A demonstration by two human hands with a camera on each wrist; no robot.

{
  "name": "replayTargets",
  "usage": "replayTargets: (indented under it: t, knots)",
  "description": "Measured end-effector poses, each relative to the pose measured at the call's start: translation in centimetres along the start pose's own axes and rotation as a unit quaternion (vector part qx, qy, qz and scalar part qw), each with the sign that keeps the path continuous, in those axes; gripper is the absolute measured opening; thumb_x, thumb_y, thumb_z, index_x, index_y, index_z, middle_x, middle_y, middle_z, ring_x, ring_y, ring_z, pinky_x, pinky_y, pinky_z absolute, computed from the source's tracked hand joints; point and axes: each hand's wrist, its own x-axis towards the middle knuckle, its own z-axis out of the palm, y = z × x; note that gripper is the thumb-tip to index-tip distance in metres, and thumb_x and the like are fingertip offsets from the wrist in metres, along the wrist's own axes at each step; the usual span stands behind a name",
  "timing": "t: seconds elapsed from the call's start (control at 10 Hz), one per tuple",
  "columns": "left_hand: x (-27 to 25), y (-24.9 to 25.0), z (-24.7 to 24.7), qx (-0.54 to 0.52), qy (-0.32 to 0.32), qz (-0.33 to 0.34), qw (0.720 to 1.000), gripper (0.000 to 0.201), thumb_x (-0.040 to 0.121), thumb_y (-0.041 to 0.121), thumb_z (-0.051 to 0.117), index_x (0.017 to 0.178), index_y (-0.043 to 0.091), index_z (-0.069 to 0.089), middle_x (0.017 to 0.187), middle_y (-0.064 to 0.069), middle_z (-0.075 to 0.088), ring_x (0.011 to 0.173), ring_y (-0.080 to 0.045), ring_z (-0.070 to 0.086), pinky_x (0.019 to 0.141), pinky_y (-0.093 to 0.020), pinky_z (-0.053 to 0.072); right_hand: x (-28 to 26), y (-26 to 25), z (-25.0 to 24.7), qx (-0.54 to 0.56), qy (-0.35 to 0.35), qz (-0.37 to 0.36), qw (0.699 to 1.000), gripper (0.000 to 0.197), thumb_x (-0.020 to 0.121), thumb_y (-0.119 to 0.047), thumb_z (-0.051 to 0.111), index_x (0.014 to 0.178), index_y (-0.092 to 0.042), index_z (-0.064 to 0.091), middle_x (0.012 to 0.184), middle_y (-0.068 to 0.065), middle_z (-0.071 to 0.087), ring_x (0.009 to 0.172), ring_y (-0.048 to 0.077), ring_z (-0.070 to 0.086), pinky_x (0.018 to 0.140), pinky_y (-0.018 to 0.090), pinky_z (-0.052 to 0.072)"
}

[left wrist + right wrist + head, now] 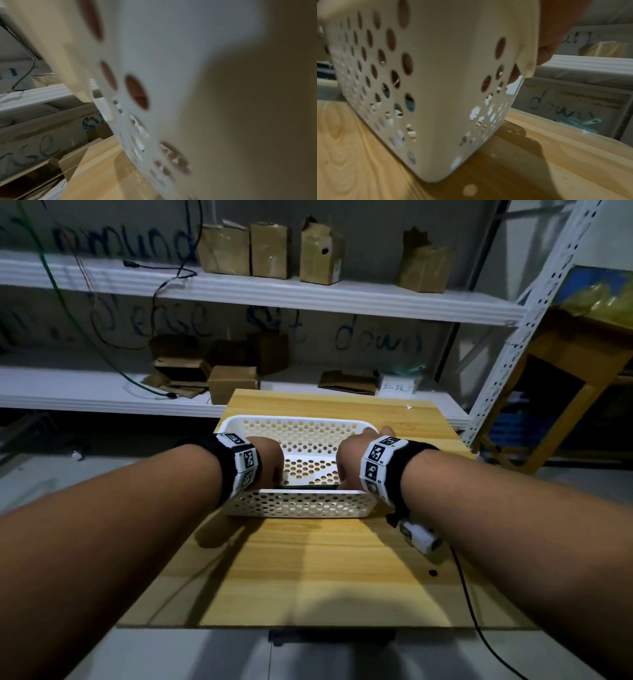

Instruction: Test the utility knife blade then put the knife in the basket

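Now both hands reach down inside the white perforated plastic basket (301,503), which stands on the light wooden table (308,570) toward its far side. The left hand (269,460) is at the basket's left end and the right hand (349,460) at its right end, well apart, with the dark slim utility knife (310,487) lying between them along the near wall, low in the basket. From the head view each hand seems to meet one end of the knife, but the fingers are hidden behind the wrists and the wall, so I cannot tell whether either hand grips it or has let go. The right wrist view shows a thumb (546,54) hooked over the basket's rim (527,63); the left wrist view is blurred wall and holes.

As a judgement, the placing looks nearly done. The risk is at release: I cannot see whether the blade is drawn in, and an exposed edge could nick a fingertip as the hands pull out. A hand catching the rim on the way up could also tip or drag the light basket.
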Motion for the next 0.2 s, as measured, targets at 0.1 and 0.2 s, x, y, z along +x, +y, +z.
replayTargets:
  t: [0.1,0.2]
  knots:
    - [-0.9,-0.3,-0.2,-0.016,0.024,-0.009,1.000,0.017,0.100,0.045,0.068,0.106,0.031,0.076,0.110,-0.003,0.076,0.097,-0.029,0.069,0.086,-0.029,0.053,-1.7,0.5,-0.8,0.067,0.087,0.004,0.994,0.041,0.085,-0.065,0.061,0.099,-0.029,0.074,0.111,0.000,0.069,0.120,0.031,0.049,0.101,0.054,0.032]
    - [-2.2,-0.4,-1.2,-0.088,0.082,-0.026,0.992,0.036,0.093,0.051,0.075,0.113,0.022,0.082,0.113,0.001,0.082,0.099,-0.021,0.071,0.086,-0.031,0.055,-3.2,1.2,-1.8,0.141,0.166,0.008,0.976,0.038,0.088,-0.064,0.057,0.100,-0.032,0.073,0.101,-0.004,0.070,0.114,0.027,0.052,0.101,0.052,0.034]
